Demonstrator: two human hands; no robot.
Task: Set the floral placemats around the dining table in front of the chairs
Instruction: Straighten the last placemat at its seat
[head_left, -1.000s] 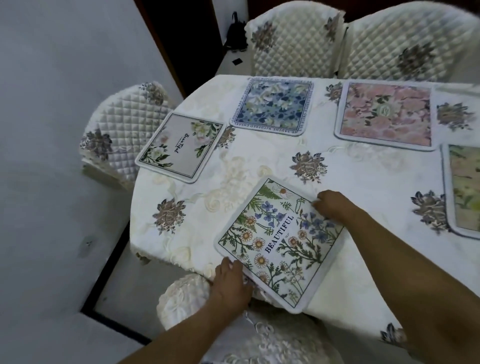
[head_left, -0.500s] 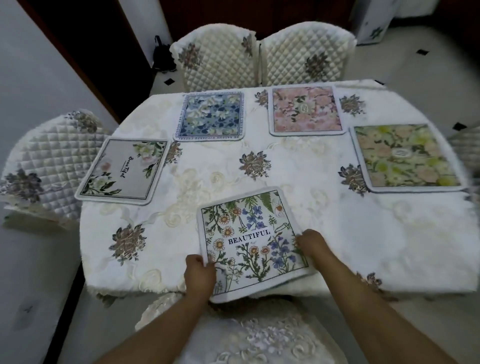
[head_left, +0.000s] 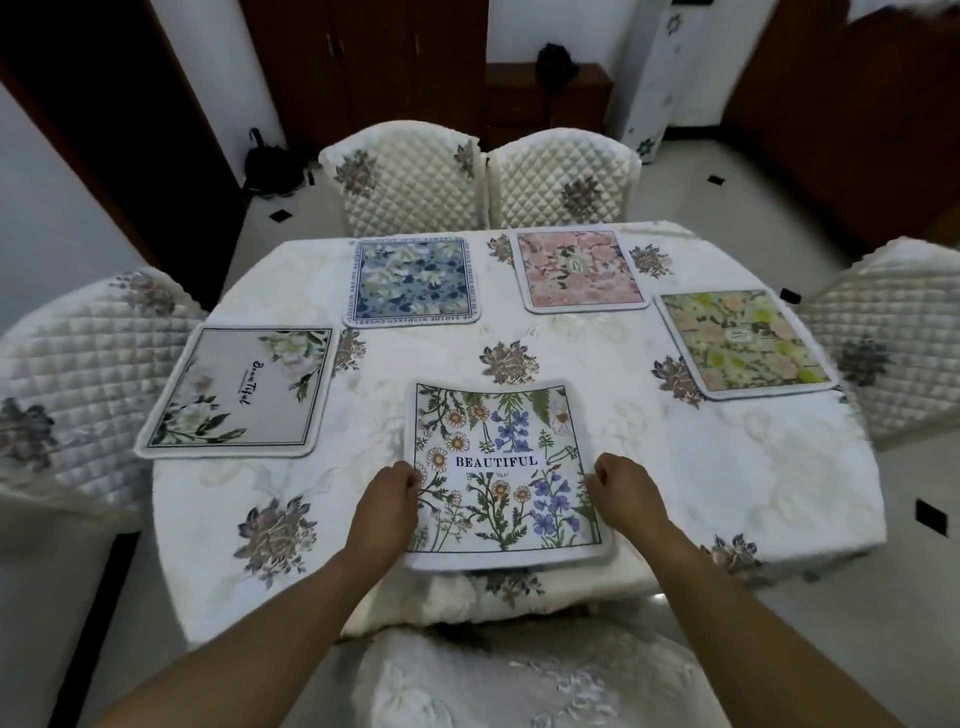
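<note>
A white wildflower placemat (head_left: 498, 467) printed BEAUTIFUL lies square at the table's near edge, its front border slightly over the edge. My left hand (head_left: 387, 506) pinches its left border and my right hand (head_left: 626, 491) pinches its right border. Several other mats lie on the white tablecloth (head_left: 597, 415): a grey one (head_left: 241, 392) at the left, a blue one (head_left: 413, 280) and a pink one (head_left: 576, 270) at the far side, a green-yellow one (head_left: 743, 343) at the right.
Quilted cream chairs stand around the table: one at the left (head_left: 78, 384), two at the far side (head_left: 410, 182) (head_left: 563, 179), one at the right (head_left: 883, 338), and one (head_left: 519, 680) right below me. Dark wooden cabinets (head_left: 389, 62) line the back wall.
The wildflower mat has turned from skewed to square with the table edge. My hands shifted to its left and right borders, and my view swung to face the table straight on.
</note>
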